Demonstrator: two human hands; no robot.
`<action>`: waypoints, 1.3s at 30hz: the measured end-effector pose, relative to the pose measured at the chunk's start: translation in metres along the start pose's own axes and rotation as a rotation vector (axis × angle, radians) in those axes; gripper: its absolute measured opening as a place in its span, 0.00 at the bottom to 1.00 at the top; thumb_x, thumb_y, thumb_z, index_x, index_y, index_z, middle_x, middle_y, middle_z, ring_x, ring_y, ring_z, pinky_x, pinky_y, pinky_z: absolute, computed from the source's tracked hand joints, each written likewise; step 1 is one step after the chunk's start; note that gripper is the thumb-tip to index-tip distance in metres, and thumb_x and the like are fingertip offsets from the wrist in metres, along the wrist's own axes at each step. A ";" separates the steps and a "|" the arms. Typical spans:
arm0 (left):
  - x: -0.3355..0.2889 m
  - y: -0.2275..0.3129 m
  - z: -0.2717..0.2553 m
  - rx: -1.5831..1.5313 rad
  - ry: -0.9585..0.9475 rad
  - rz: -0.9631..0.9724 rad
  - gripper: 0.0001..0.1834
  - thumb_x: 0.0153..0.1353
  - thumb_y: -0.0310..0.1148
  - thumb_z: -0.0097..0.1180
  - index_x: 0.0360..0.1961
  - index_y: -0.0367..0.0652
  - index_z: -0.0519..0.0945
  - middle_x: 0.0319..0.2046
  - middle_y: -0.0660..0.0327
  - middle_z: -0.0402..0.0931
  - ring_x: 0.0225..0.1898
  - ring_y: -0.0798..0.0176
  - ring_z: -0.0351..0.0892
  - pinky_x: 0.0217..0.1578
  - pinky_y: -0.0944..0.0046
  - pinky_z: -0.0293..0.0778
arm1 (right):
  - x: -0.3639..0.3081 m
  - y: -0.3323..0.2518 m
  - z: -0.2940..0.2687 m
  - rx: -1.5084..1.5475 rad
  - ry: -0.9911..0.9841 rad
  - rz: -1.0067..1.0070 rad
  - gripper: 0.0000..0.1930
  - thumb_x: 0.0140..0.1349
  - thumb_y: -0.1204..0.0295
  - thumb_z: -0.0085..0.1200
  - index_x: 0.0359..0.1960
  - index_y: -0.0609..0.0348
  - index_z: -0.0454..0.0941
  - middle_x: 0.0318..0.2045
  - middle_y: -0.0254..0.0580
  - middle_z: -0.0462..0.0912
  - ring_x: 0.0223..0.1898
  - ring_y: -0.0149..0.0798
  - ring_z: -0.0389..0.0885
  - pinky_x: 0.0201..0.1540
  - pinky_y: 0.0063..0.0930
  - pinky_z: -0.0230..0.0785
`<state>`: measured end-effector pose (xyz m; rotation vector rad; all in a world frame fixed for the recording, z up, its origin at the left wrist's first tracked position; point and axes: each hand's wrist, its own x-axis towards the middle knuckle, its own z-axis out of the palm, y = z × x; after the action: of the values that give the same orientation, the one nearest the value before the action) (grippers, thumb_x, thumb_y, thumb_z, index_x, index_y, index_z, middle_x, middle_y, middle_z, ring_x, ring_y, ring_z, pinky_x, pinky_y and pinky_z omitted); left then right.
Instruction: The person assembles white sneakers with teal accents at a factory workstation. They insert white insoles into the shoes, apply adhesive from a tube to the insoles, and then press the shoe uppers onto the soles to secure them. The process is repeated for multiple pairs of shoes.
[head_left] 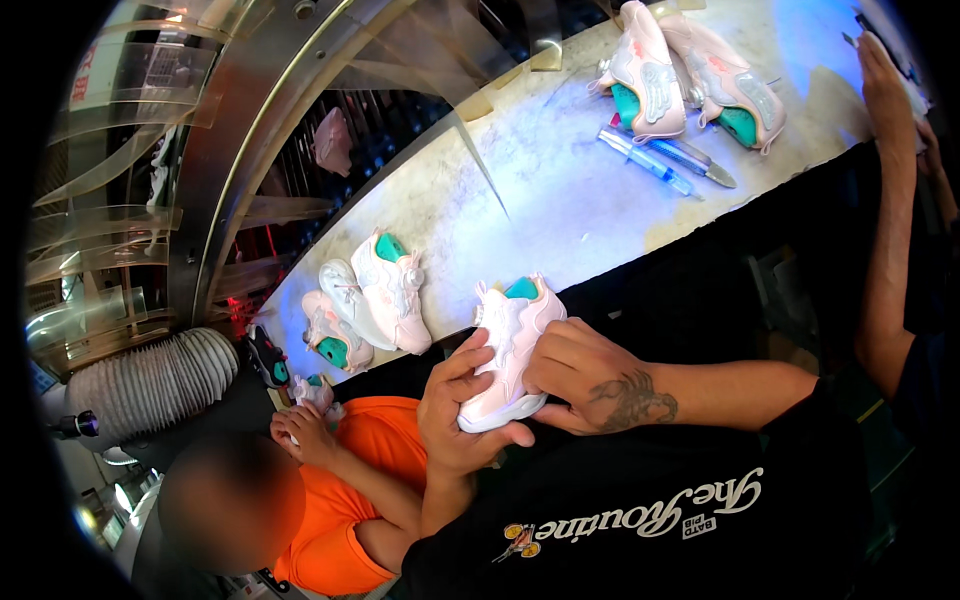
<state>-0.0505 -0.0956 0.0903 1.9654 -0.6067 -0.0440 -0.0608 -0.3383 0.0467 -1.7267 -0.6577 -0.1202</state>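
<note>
- Pale pink and white sneaker [508, 350], one: raised at the near edge of the worktop [530, 220], heel toward the worktop, toe toward the wearer; green lining in its opening, white sole. Whether it touches the worktop cannot be told.
- Left hand [455, 405]: wrapped about the toe half of this sneaker, fingers along its left side, thumb beneath the toe end; short of the worktop's near edge.
- Right hand [583, 375]: fingers curled in against the sneaker's right side; likewise short of the worktop's near edge. The two hands hold the sneaker between them.
- Matching pink pair [650, 85], green inside: side by side on the worktop's right part.
- Clear blue pen [648, 165], with a dark blue tool [695, 162] ending in a grey blade shape: on the worktop, just short of that pair.
- Shoe group [392, 295], three pieces, two showing green linings and a pale grey-white one between: on the worktop's left part.
- Black shoe [266, 355]: just beyond the worktop's left end.
- Co-worker in an orange shirt [365, 480]: near the worktop's left end, a small pale shoe [316, 392] at the fingers.
- Second co-worker's forearm [888, 200]: by the worktop's right end.
- Ribbed hose [150, 385]: left of the worktop.
</note>
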 end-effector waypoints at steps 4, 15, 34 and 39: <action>-0.004 -0.010 -0.005 -0.095 0.029 -0.029 0.41 0.44 0.53 0.89 0.49 0.35 0.81 0.59 0.42 0.83 0.69 0.30 0.81 0.66 0.38 0.82 | 0.003 0.003 0.004 0.021 -0.007 0.033 0.21 0.53 0.69 0.78 0.44 0.55 0.79 0.42 0.44 0.77 0.47 0.53 0.80 0.49 0.47 0.73; -0.007 0.000 -0.003 0.034 0.191 -0.221 0.26 0.52 0.25 0.83 0.48 0.36 0.81 0.55 0.45 0.83 0.63 0.42 0.85 0.61 0.49 0.82 | 0.020 0.007 0.018 -0.076 -0.047 0.167 0.21 0.56 0.63 0.77 0.42 0.56 0.78 0.39 0.46 0.79 0.45 0.53 0.82 0.46 0.46 0.77; -0.006 -0.006 -0.010 0.639 0.181 -0.093 0.28 0.65 0.34 0.70 0.61 0.32 0.76 0.55 0.40 0.72 0.58 0.41 0.71 0.63 0.45 0.69 | 0.039 0.021 0.014 -0.215 -0.021 0.144 0.24 0.54 0.64 0.80 0.46 0.57 0.79 0.40 0.48 0.78 0.43 0.55 0.83 0.44 0.46 0.78; 0.005 0.009 0.000 0.622 0.181 -0.245 0.33 0.60 0.34 0.75 0.63 0.35 0.75 0.58 0.44 0.71 0.63 0.41 0.68 0.67 0.45 0.66 | 0.042 0.020 0.020 -0.255 -0.035 0.216 0.23 0.56 0.65 0.78 0.46 0.59 0.78 0.40 0.50 0.78 0.42 0.56 0.83 0.43 0.48 0.79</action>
<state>-0.0491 -0.1009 0.0988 2.6027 -0.2693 0.1905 -0.0217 -0.3075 0.0417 -2.0387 -0.4931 -0.0235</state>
